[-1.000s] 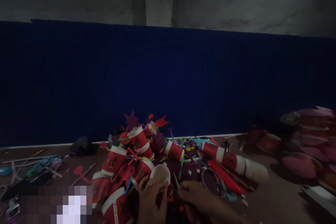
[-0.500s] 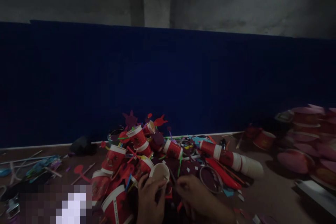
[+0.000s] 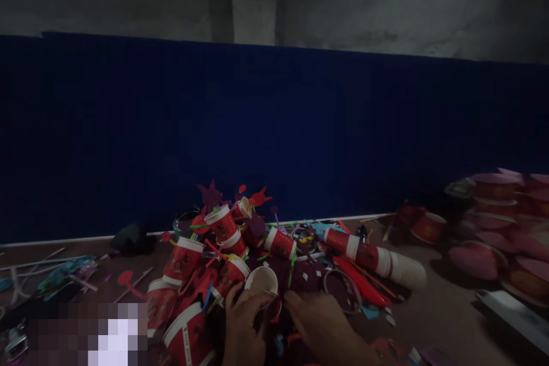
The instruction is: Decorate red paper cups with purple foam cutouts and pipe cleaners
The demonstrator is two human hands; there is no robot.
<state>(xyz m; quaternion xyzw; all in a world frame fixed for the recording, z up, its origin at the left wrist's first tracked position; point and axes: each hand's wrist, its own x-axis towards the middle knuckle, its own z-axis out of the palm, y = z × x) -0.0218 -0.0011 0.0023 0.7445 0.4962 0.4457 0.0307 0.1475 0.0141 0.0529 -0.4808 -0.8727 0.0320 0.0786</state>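
My left hand (image 3: 242, 325) is wrapped round a paper cup (image 3: 262, 281) with a pale inside, held at the near side of a heap of red paper cups (image 3: 223, 227). To its right my right hand (image 3: 316, 320) lies palm down with its fingers curled, reaching toward the cup's side; what it holds, if anything, is hidden. Coloured straws and purple and red paper cut-outs (image 3: 213, 195) stick out of the heap. The light is very dim.
A stack of nested red cups (image 3: 372, 258) lies on its side to the right. Red and pink paper bowls (image 3: 493, 223) pile up at far right. A ring-shaped lid (image 3: 341, 293) lies by my right hand. Straws and scraps (image 3: 60, 271) litter the left. A blue panel (image 3: 274, 131) stands behind.
My right hand has shifted a little lower and nearer the cup. The view has drifted slightly right; the heap sits as before.
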